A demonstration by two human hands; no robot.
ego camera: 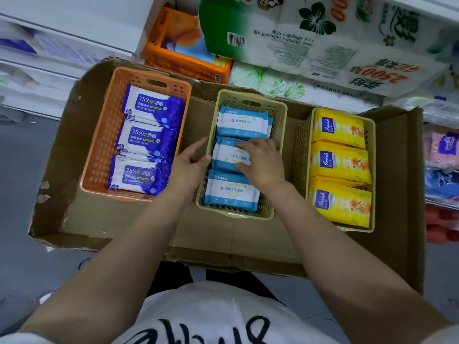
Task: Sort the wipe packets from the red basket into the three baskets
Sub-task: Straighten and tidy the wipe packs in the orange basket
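Three baskets stand in a flat cardboard box (139, 219). The orange basket (99, 155) on the left holds dark blue alcohol wipe packets (146, 140). The beige middle basket (279, 125) holds light blue and white packets. The beige right basket (301, 150) holds yellow packets (340, 162). My right hand (263, 160) lies on the middle light blue packet (227, 156), fingers curled over its top and side. My left hand (191, 162) touches the middle basket's left wall, thumb at the rim beside that packet. No red basket is in view.
Behind the box lie an orange tissue pack (178, 48) and large white and green toilet paper bundles (323, 38). White shelves run along the left. More packaged goods (442, 155) sit on shelves at the right. Grey floor surrounds the box.
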